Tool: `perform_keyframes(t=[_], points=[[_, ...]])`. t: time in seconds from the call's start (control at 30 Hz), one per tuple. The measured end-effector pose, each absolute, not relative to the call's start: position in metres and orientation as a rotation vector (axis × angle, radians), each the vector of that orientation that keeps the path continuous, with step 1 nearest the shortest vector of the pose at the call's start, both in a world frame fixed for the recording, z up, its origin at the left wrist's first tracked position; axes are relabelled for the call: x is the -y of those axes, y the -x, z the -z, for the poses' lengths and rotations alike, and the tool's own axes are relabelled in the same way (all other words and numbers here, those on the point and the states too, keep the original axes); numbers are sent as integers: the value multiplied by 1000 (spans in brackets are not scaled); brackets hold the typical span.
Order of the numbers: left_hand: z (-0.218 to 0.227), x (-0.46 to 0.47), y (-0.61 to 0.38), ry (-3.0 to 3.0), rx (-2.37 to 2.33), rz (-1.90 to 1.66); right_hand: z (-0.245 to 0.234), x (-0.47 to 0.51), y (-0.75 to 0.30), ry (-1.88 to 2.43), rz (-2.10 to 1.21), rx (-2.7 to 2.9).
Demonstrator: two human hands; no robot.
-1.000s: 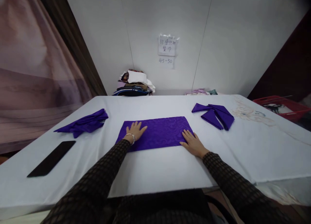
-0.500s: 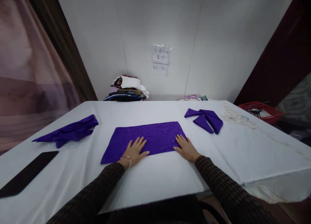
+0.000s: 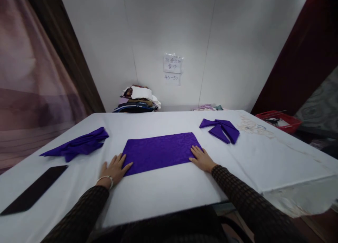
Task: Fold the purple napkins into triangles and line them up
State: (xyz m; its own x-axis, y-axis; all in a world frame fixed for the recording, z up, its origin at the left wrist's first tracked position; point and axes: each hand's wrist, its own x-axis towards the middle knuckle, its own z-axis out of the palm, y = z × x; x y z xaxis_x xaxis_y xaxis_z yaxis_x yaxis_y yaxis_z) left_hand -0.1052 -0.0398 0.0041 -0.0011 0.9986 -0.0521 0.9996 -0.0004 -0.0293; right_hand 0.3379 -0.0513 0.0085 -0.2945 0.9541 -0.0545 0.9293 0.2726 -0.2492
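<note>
A purple patterned cloth napkin (image 3: pixel 161 151), folded into a flat rectangle, lies in front of me on the white tablecloth (image 3: pixel 169 193). My left hand (image 3: pixel 114 171) rests at its left edge with fingers spread, partly covering its lower left corner. On the right edge lies my right hand (image 3: pixel 202 158), flat and open, fingertips on the fabric. Neither hand grips anything. Farther right is a second purple napkin (image 3: pixel 221 129), folded into pointed shapes. To the left, a bunched purple napkin (image 3: pixel 79 144) lies loosely gathered.
A dark flat strip (image 3: pixel 35 190) lies at the table's left. Behind the table's back edge is a pile of folded cloths (image 3: pixel 138 99). A red basket (image 3: pixel 286 122) stands beyond the right edge. A paper sign (image 3: pixel 172 69) hangs on the wall.
My left hand has slid left from the middle of the rectangular napkin to its left edge. The right hand stays on the right edge. The view has shifted slightly.
</note>
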Motion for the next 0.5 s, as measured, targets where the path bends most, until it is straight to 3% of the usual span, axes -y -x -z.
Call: perform_keyframes(t=[0.17,0.37,0.5], points=[[-9,45,96,-2134,-2211,74,-18,48,-317,1903,-413,2383],[-4,46,98,-2132,-2227,34,-26,55,-210,1391,-474,2619],[-4,48,97,-2126,-2219,24,-19,55,-189,1298,-486,2712]])
